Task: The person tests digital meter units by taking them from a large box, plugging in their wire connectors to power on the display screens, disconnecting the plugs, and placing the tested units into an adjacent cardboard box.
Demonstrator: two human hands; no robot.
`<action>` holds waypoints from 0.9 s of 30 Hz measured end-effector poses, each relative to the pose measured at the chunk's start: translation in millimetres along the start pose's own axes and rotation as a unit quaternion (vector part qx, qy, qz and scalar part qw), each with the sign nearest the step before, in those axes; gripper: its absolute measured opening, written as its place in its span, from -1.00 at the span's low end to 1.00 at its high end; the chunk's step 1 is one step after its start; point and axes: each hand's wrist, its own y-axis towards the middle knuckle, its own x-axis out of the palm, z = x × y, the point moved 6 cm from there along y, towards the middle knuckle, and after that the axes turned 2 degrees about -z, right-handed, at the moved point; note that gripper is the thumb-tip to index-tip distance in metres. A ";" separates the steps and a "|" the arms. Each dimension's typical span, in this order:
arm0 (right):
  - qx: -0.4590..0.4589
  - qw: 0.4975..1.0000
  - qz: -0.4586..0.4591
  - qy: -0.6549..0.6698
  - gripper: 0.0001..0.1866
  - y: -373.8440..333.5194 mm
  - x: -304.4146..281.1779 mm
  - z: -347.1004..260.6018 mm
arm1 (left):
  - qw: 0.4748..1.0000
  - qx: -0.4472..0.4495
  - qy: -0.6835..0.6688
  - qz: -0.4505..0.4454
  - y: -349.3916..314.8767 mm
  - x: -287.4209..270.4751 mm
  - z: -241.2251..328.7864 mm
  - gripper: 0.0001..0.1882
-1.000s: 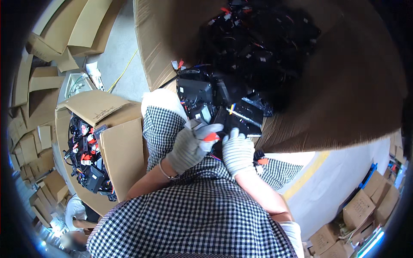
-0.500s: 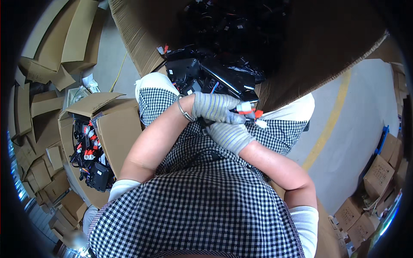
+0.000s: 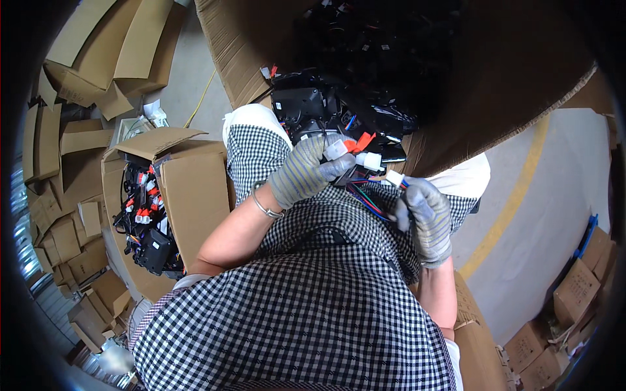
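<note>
Both my hands wear grey striped work gloves and are over my lap. My left hand (image 3: 303,173) is closed on wire connectors; a red connector (image 3: 363,143) and a white connector (image 3: 370,161) stick out past its fingertips. In my right hand (image 3: 427,221) the fingers pinch a smaller white plug (image 3: 395,177) with coloured wires, held a little apart from the left hand's white connector. Thin coloured wires (image 3: 365,199) hang between the hands. Just beyond them, black plastic units (image 3: 298,104) with cables lie heaped in a large carton (image 3: 228,49).
On my left, an open carton (image 3: 195,202) holds black units with red and white connectors (image 3: 145,208). Empty-looking cardboard boxes (image 3: 81,55) are piled further left. A yellow line (image 3: 515,195) crosses the grey floor on the right, where more cartons (image 3: 576,290) stand.
My hands have come apart: the right moved right with the white plug, the left turned its fingers up and left around the connectors. Coloured wires now show between them.
</note>
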 end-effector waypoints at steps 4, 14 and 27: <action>0.041 0.999 -0.022 0.004 -0.69 16.2 13.1 -1.2 | 0.966 0.104 0.237 0.001 -6.7 -0.5 -3.1 -0.80; -0.139 0.918 -0.110 -0.356 -0.85 30.9 30.6 9.3 | 0.993 0.023 0.073 -0.092 -25.8 -4.9 -40.9 -0.77; -0.118 0.873 -0.240 -0.408 -0.89 54.2 51.1 33.8 | 0.986 0.002 0.098 -0.133 -46.0 -15.0 -61.1 -0.78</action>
